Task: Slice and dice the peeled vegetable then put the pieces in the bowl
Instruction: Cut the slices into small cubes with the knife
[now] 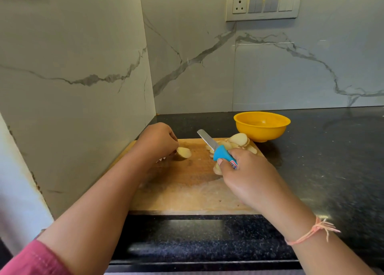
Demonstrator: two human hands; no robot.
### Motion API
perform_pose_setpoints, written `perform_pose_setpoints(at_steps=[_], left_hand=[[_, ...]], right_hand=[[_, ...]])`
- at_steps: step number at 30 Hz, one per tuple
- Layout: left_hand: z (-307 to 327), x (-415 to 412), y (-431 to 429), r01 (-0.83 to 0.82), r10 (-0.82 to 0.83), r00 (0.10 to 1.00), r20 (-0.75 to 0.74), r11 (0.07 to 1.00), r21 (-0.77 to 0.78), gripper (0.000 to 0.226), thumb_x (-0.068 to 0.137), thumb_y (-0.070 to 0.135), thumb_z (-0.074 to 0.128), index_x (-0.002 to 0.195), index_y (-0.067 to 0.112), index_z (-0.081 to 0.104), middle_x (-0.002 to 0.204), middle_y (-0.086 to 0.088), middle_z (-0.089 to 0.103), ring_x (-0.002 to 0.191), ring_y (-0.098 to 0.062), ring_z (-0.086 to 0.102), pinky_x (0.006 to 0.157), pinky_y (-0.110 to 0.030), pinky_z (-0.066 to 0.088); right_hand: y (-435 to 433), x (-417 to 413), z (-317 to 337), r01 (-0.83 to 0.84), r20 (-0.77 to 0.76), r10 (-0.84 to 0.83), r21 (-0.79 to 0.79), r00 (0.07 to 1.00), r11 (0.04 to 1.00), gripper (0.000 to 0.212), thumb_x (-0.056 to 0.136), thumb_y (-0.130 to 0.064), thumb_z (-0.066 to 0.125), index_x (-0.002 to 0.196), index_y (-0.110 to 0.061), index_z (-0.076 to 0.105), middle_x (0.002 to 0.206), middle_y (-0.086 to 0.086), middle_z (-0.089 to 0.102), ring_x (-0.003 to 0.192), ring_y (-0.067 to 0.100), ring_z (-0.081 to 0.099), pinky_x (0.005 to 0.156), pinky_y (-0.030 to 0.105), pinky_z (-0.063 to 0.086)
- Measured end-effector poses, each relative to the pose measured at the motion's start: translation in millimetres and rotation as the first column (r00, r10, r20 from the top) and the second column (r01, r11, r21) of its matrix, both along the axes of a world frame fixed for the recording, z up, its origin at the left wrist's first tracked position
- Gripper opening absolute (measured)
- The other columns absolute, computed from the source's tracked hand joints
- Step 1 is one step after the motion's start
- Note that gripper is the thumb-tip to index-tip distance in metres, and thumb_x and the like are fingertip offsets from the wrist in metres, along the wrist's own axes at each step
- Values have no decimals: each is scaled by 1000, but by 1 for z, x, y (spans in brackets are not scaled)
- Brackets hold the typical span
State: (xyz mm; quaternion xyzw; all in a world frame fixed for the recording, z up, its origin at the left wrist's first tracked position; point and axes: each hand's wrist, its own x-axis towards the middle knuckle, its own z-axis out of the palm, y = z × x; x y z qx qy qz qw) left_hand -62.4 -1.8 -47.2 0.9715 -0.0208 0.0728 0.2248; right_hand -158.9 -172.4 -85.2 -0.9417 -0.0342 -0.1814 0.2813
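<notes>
A wooden cutting board lies on the black counter. My left hand grips the remaining piece of peeled potato at the board's back left, cut face to the right. My right hand holds a knife by its blue handle; the blade points up and left, lifted off the board, apart from the potato piece. A heap of pale potato slices lies at the board's back right, partly hidden by my right hand. The yellow bowl stands just behind the slices and looks empty.
Marble-patterned walls close off the left side and the back. A switch panel sits high on the back wall. The black granite counter stretches to the right of the board. The counter's front edge runs just below the board.
</notes>
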Motion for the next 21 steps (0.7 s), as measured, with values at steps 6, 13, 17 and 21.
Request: perform_pose_setpoints(at_steps=[6, 13, 17, 21], left_hand=[[1, -7, 10, 56, -59, 993, -98, 998, -28, 14, 86, 14, 66, 97, 16, 74, 88, -3, 71, 87, -19, 66, 84, -34, 56], [-2, -9, 7, 133, -134, 987, -93, 991, -14, 24, 84, 26, 70, 105, 15, 72, 101, -2, 69, 90, -16, 61, 85, -29, 53], [-4, -8, 4, 132, -131, 988, -82, 991, 7, 32, 86, 27, 69, 115, 14, 68, 111, -3, 67, 98, -17, 61, 88, -26, 52], [-5, -8, 2, 130, -130, 987, -94, 992, -5, 36, 87, 26, 67, 120, 13, 66, 113, -4, 67, 96, -16, 60, 86, -25, 49]], right_hand=[[5, 1, 8, -9, -124, -1, -74, 992, 997, 31, 98, -38, 39, 119, -21, 54, 79, -6, 52, 68, 9, 51, 51, 21, 37], [14, -5, 23, -61, -256, 29, -119, 966, 991, 39, 98, -35, 39, 135, -22, 44, 105, 1, 60, 71, 14, 52, 57, 24, 44], [22, -6, 28, -69, -260, 19, -185, 965, 980, 39, 99, -35, 38, 135, -21, 45, 114, 1, 59, 84, 15, 57, 66, 26, 49], [26, -5, 30, -61, -261, 6, -205, 965, 977, 38, 97, -34, 40, 132, -22, 46, 95, -1, 54, 68, 10, 50, 53, 22, 41]])
